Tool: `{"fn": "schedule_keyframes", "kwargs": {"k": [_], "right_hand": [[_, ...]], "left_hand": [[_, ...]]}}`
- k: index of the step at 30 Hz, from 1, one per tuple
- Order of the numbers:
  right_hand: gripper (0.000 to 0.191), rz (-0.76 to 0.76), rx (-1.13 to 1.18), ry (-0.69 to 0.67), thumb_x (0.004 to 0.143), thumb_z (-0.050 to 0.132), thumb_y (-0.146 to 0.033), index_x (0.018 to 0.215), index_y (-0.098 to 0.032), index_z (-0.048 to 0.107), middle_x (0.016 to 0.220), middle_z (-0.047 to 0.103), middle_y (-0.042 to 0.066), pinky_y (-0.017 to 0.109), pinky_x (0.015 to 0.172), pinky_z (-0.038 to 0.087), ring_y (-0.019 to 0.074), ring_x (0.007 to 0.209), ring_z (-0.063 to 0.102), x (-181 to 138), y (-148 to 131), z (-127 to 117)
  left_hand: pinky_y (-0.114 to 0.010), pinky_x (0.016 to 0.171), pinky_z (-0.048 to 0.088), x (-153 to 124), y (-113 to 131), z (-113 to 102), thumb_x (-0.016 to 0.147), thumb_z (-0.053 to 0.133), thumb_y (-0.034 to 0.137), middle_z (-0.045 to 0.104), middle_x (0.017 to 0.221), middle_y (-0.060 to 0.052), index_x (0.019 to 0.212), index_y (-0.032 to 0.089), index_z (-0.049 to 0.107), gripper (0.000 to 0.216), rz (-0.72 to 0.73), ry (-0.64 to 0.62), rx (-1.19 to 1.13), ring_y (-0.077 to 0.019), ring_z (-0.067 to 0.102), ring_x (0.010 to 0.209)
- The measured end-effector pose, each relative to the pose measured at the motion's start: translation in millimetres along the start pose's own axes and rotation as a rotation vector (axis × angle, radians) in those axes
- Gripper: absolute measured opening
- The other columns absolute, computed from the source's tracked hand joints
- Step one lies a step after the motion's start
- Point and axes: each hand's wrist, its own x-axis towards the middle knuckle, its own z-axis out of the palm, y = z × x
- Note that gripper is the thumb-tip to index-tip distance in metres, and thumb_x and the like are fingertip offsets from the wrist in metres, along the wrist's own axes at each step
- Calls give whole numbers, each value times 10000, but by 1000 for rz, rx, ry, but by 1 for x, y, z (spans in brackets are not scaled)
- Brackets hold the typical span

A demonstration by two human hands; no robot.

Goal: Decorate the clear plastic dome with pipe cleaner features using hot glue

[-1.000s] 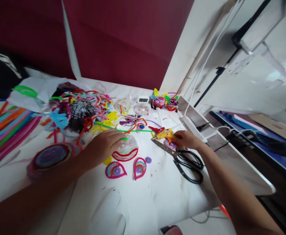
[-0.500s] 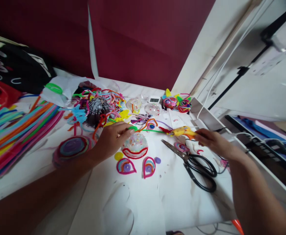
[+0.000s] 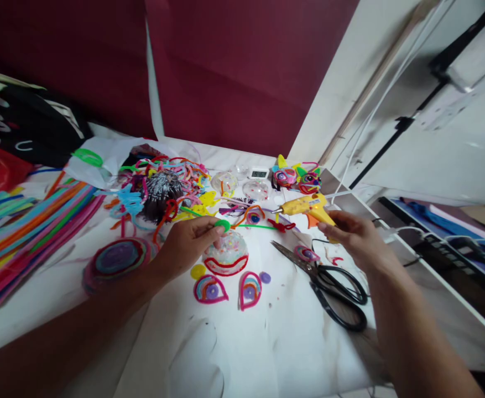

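My left hand (image 3: 192, 240) pinches a green pipe-cleaner coil (image 3: 223, 225) between thumb and fingertips. Right below it rests a clear dome (image 3: 229, 249) with coloured specks and a red pipe-cleaner band along its front. My right hand (image 3: 352, 235) is closed round the handle of a yellow glue gun (image 3: 304, 207), whose nozzle points left. Two pink-edged teardrop eyes (image 3: 211, 291) of coiled pipe cleaner lie in front of the dome. A yellow disc (image 3: 198, 271) and a purple disc (image 3: 265, 277) sit beside them.
Black-handled scissors (image 3: 325, 282) lie open below my right hand. Bundled pipe cleaners (image 3: 38, 232) cover the left, next to a round coiled piece (image 3: 120, 257). At the back are a tangled pile (image 3: 184, 174), a small digital clock (image 3: 259, 173) and decorated figures (image 3: 296, 177).
My right hand has raised the glue gun off the table, its nozzle swinging up and to the left. My left hand still holds the green coil, now turned more face-on.
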Motion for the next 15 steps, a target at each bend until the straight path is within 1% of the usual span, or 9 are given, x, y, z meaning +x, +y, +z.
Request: {"fn": "schedule_keyframes", "kwargs": {"k": [2,3,5,7,9,11,12,13,15], "right_hand": [[548,3,14,-24,575,817,-518,970,-159,692,831,654,52,265,540,437,147,638,519,0,0,5],[544,8,21,-35,590,812,-512,990,-164,687,829,647,48,261,533,429,143,632,510,-1,-1,7],[516,17,58,-57,612,808,-488,1004,-176,683,827,633,36,253,526,415,134,625,498,-3,-4,10],[454,19,118,-89,624,807,-466,958,-182,688,797,611,18,244,526,405,125,617,488,-6,-8,14],[393,9,164,-126,643,803,-449,911,-182,695,747,584,0,234,528,394,114,607,476,-8,-12,18],[370,0,191,-157,668,793,-437,920,-182,702,739,584,-3,228,536,387,113,611,479,-10,-15,21],[373,-3,203,-173,676,789,-433,939,-183,705,756,596,1,229,543,387,115,619,486,-12,-16,23],[378,-4,217,-188,679,787,-428,956,-185,706,779,609,6,232,550,389,118,627,494,-13,-16,24],[376,-6,248,-217,682,784,-422,965,-186,708,794,621,9,236,558,389,120,628,498,-15,-17,26]], "left_hand": [[-186,457,439,0,4,2,844,587,351,665,640,-7,777,149,662,225,13,-42,-49,-84,528,471],[-188,460,458,0,7,4,839,590,338,690,717,-28,783,150,669,212,25,-64,-71,-87,554,493],[-196,485,506,0,15,10,827,596,320,706,991,-86,764,150,689,204,59,-113,-100,-96,619,575],[-216,534,553,3,22,18,819,608,321,621,1247,-114,734,148,703,215,80,-169,-128,-101,654,633],[-236,545,575,8,26,28,803,635,323,540,1358,-127,797,148,713,192,74,-196,-204,-92,659,610],[-241,518,573,14,28,38,806,638,323,481,1408,-134,870,148,706,198,74,-197,-283,-95,671,606],[-236,515,570,17,27,42,807,640,324,490,1389,-128,871,148,701,197,74,-202,-290,-91,672,604],[-227,512,562,19,27,46,813,635,327,544,1315,-120,872,147,695,198,76,-204,-285,-91,671,602],[-204,492,532,23,25,52,830,617,330,652,1037,-77,850,145,684,198,81,-199,-250,-87,651,570]]}}
